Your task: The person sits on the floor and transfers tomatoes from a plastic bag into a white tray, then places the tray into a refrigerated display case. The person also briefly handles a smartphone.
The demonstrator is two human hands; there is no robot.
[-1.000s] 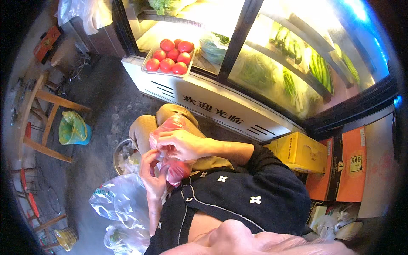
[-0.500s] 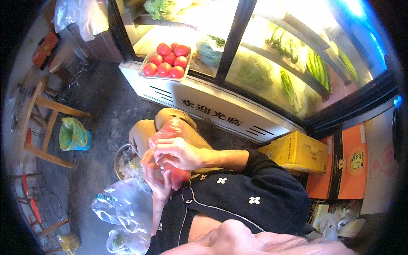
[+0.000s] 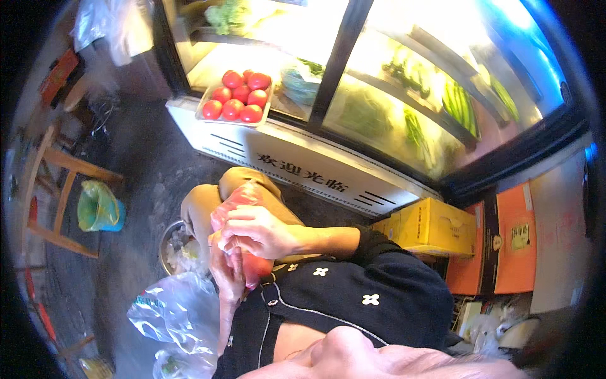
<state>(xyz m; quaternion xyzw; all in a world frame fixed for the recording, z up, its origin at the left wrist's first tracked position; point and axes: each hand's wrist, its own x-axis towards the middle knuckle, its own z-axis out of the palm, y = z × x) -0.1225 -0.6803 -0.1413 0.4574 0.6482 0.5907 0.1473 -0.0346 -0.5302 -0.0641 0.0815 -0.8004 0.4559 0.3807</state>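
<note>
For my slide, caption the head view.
Left hand and right hand hold a red plastic bag near a lit vegetable cabinet.

At eleven o'clock we see red tomatoes in a clear tray on a glass-fronted display fridge, which reaches round to two. Between three and four we have a yellow carton before an orange box; at nine, a lined blue bin beside a wooden frame.
</note>
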